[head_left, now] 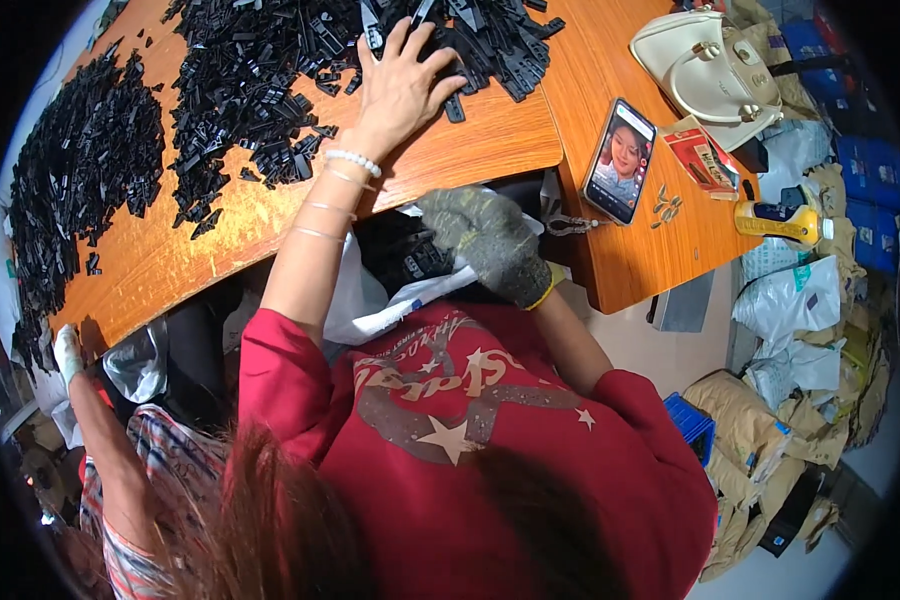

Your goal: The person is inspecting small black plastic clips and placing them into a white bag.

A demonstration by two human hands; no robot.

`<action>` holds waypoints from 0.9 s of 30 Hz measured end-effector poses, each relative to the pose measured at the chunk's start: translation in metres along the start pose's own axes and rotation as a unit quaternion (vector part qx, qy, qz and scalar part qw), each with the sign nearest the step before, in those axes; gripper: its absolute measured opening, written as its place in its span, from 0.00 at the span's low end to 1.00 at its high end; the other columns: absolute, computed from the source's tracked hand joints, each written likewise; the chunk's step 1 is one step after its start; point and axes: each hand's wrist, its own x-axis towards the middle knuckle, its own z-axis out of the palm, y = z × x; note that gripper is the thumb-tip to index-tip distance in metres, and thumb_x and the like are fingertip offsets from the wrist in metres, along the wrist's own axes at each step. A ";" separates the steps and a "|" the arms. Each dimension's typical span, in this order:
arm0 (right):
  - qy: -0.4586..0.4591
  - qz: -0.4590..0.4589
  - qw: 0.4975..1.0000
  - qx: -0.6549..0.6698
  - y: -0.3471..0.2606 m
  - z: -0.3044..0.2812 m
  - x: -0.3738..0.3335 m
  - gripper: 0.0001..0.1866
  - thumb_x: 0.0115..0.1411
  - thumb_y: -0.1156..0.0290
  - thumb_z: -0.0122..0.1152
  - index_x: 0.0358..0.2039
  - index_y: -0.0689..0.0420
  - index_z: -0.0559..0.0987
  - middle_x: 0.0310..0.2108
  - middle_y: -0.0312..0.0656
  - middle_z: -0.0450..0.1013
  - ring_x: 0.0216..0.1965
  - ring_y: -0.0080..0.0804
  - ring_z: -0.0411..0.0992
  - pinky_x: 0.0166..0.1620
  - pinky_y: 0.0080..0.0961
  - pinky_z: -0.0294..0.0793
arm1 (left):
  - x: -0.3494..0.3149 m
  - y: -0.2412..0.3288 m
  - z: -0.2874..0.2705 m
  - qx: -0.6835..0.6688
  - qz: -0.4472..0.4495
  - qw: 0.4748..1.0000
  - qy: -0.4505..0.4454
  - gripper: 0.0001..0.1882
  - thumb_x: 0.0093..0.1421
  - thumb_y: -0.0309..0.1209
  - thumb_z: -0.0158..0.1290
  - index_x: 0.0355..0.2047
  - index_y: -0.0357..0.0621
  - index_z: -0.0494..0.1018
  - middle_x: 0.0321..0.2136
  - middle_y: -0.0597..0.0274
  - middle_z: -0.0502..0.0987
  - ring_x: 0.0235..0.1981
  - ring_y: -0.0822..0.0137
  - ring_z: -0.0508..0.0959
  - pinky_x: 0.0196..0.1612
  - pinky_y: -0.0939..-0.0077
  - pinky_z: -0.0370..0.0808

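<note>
My bare left hand (402,85), with bracelets on its wrist, lies palm down at the near edge of a large pile of small black plastic parts (260,80). Its fingers are spread, and the fingertips touch the parts. My right hand (490,240) wears a grey knitted glove with a yellow cuff edge. It is curled closed over a white plastic bag (370,318) at my lap, just below the table edge. More black parts (405,250) show inside the bag. Whatever the gloved fingers may hold is hidden.
On the wooden table (495,140) lie another black pile (95,160), a phone (620,162), a red packet (702,158), a cream handbag (705,75) and a yellow bottle (785,222). A co-worker's gloved hand (68,352) is at the left. Sacks (760,430) line the right.
</note>
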 end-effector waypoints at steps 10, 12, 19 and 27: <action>0.123 -0.018 0.975 -0.184 0.003 -0.013 0.020 0.16 0.54 0.73 0.58 0.44 0.61 0.77 0.40 0.46 0.76 0.39 0.35 0.75 0.42 0.28 0.75 | -0.037 0.030 -0.037 -0.067 0.017 0.997 -0.016 0.15 0.54 0.30 0.54 0.44 0.51 0.74 0.56 0.59 0.65 0.62 0.52 0.57 0.60 0.36 0.47; 0.137 -0.053 0.965 -0.219 0.005 -0.012 0.019 0.16 0.54 0.71 0.58 0.43 0.61 0.78 0.40 0.49 0.76 0.40 0.43 0.75 0.44 0.32 0.74 | -0.047 0.030 -0.033 -0.105 0.070 0.992 -0.022 0.17 0.51 0.25 0.51 0.44 0.44 0.72 0.56 0.56 0.65 0.60 0.53 0.60 0.63 0.48 0.50; 0.129 -0.085 0.946 -0.286 0.002 -0.012 0.014 0.16 0.51 0.74 0.60 0.42 0.61 0.78 0.41 0.46 0.76 0.40 0.41 0.75 0.44 0.32 0.75 | -0.049 0.030 -0.043 -0.094 0.106 0.986 -0.086 0.13 0.52 0.27 0.48 0.40 0.42 0.71 0.46 0.53 0.68 0.54 0.54 0.65 0.58 0.60 0.61; 0.153 0.147 0.977 0.023 -0.019 -0.008 0.013 0.18 0.58 0.72 0.55 0.48 0.64 0.74 0.41 0.48 0.75 0.35 0.28 0.76 0.40 0.24 0.75 | -0.065 0.039 -0.052 -0.345 -0.148 0.926 0.045 0.17 0.50 0.22 0.57 0.43 0.39 0.71 0.33 0.54 0.75 0.32 0.58 0.75 0.38 0.67 0.72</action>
